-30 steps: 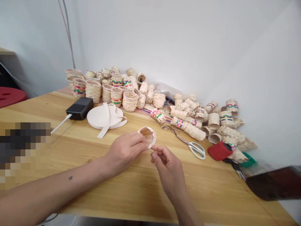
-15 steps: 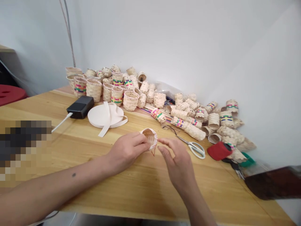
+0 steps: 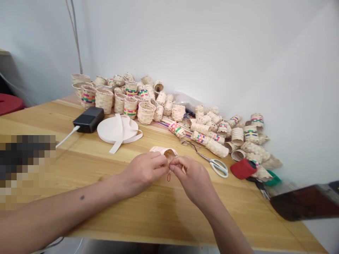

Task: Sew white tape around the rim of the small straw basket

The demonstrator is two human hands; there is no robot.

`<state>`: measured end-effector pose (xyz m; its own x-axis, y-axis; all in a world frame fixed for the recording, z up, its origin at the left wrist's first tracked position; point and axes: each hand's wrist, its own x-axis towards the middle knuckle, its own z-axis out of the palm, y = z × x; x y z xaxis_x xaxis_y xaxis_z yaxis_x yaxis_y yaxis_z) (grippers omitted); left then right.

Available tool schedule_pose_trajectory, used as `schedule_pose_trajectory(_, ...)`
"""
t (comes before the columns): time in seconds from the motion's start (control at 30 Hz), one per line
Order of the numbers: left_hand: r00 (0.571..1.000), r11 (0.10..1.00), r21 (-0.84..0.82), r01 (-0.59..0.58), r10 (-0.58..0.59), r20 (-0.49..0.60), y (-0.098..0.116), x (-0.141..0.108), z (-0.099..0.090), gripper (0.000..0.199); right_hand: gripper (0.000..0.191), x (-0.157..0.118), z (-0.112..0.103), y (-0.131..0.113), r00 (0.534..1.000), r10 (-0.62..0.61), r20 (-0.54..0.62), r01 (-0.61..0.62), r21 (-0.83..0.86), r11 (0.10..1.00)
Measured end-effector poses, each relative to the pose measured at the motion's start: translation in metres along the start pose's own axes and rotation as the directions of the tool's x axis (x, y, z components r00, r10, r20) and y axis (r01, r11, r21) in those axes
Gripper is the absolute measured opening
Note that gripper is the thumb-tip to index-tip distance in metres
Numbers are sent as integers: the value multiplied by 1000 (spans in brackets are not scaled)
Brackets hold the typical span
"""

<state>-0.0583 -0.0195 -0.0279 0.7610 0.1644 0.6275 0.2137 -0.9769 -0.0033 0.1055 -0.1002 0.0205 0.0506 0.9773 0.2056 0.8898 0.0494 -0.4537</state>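
My left hand (image 3: 145, 173) is closed on a small woven basket (image 3: 159, 149), which lies on its side with its mouth turned toward my right hand. White edging runs round part of its rim. My right hand (image 3: 192, 174) pinches at the near side of that rim, its fingertips against those of my left hand. What the pinch holds is too small to make out. Below the fingertips hangs a loop of red thread (image 3: 168, 177). White-handled scissors (image 3: 218, 167) lie to the right of my right hand.
Many woven baskets (image 3: 146, 112) are heaped along the wall. A roll of white tape (image 3: 106, 130) lies beside a black power adapter (image 3: 88, 119). Eyeglasses (image 3: 186, 142), a red spool-like item (image 3: 242, 168) and a dark flat object (image 3: 304, 201) are at the right.
My right hand has moved left to the basket's rim and its fingers have closed there. The basket's mouth has turned further to the right. The red thread now hangs as a loop.
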Motion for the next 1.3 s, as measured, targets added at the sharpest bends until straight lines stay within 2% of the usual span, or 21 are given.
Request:
schedule_pose_trajectory(0.1, 1000, 1000, -18, -1, 2, 28, 3, 0, 0, 34, 19, 0, -2, -5, 997, 63, 33, -59, -115, 992)
schedule_pose_trajectory(0.17, 998, 997, -59, 43, -41, 44, 4, 1, 1, 33, 23, 0, -1, -8, 996, 80, 39, -72, -185, 980)
schedule_pose_trajectory(0.23, 995, 988, -119, 94, -90, 41, 6, 3, 2, 32, 24, 0, 2, -9, 999, 49, 15, -44, -231, 972)
schedule_pose_trajectory(0.3, 996, 987, -135, 88, -86, 15, 6, 4, 2, 34, 23, 0, 8, -8, 1000, 4, -22, -9, -239, 971)
schedule_pose_trajectory(0.37, 999, 996, -81, 33, -34, -14, 6, 4, 2, 37, 20, 0, 15, -5, 998, -7, -69, -6, -187, 982)
schedule_pose_trajectory(0.47, 999, 1000, 13, -15, 16, -31, 4, 5, 1, 39, 18, 2, 24, 0, 992, 16, -121, -18, -21, 1000)
schedule_pose_trajectory(0.63, 999, 999, 25, -22, 22, -23, -2, 5, 0, 39, 19, 7, 23, 2, 997, 44, -71, -30, 198, 980)
schedule_pose_trajectory(0.73, 1000, 1000, -1, 23, -23, -8, -3, 4, -1, 39, 16, 9, 14, 2, 999, -43, -16, 45, 174, 984)
schedule_pose_trajectory(0.83, 998, 998, -32, 56, -55, 16, -2, 4, -1, 40, 14, 9, 8, 2, 997, -59, 55, 50, 146, 988)
schedule_pose_trajectory(0.93, 999, 999, -22, 32, -32, -9, 1, 5, 0, 42, 14, 7, 10, 1, 997, 2, 79, -9, 83, 997)
schedule_pose_trajectory(1.1, 999, 999, -33, 29, -27, 45, 3, 6, 4, 43, 14, 9, 21, -2, 991, 130, -16, -131, -111, 985)
schedule_pose_trajectory(1.2, 999, 999, -28, 29, -28, 32, 1, 6, 6, 43, 12, 12, 22, 0, 989, 146, -26, -147, -32, 989)
schedule_pose_trajectory(1.3, 1000, 999, -37, 26, -26, 5, -2, 4, 6, 40, 9, 14, 18, 3, 993, 113, 33, -117, 174, 978)
